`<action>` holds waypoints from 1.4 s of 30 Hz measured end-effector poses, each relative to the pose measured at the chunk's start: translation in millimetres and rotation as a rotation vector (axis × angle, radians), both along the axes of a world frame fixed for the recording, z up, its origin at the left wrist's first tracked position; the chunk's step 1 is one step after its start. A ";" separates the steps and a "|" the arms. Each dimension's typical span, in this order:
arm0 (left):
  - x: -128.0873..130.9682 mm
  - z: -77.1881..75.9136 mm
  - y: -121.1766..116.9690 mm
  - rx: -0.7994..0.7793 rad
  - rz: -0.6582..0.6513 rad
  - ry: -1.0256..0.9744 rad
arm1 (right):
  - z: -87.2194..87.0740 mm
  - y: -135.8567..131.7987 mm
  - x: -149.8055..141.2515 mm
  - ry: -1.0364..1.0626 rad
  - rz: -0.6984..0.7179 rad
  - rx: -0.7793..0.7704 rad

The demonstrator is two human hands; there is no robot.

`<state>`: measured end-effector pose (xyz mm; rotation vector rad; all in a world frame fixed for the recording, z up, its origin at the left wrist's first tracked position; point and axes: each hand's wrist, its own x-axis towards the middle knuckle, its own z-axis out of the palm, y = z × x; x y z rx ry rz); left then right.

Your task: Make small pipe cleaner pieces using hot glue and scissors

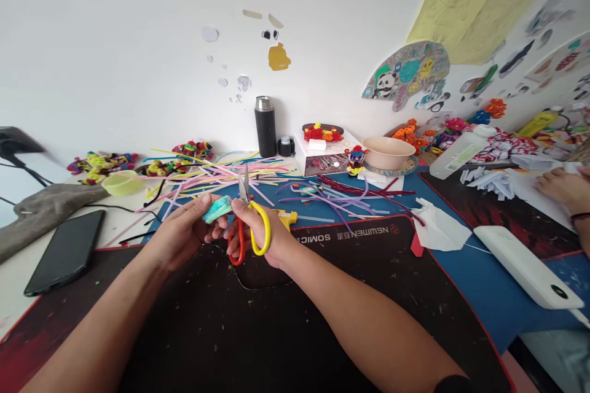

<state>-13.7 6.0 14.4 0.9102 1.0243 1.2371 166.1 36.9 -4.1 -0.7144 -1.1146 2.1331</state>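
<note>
Between the fingers of my left hand (182,230) is a small turquoise fuzzy piece (216,210), which looks like pipe cleaner bent into a band. My right hand (265,230) has scissors (260,227) with one yellow and one red handle loop. Their blades point up and away from me, slightly apart, beside the turquoise piece. The right fingertips are close to the piece; whether they touch it I cannot tell. A yellow glue gun (286,218) lies behind my right hand, partly hidden by it. Both hands are above the black desk mat (221,331).
Loose pipe cleaners (216,175) spread behind my hands, purple ones (327,196) further right. A black thermos (265,128) and beige bowl (388,153) stand near the wall. A phone (67,252) lies left, a white power bank (525,267) right. Another person's hand (560,189) rests at far right.
</note>
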 end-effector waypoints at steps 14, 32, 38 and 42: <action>-4.5 8.9 7.2 0.007 0.228 -0.328 | 9.5 -3.4 3.0 -0.043 -0.040 -0.049; -11.4 5.3 10.7 0.033 0.354 -0.359 | 5.7 -8.0 0.7 -0.062 0.028 -0.012; -12.5 0.7 13.6 0.104 0.362 -0.322 | 3.0 -10.1 -0.5 -0.080 0.080 0.039; -10.9 0.3 12.0 0.152 0.359 -0.289 | 2.2 -12.2 -1.6 -0.123 0.094 0.090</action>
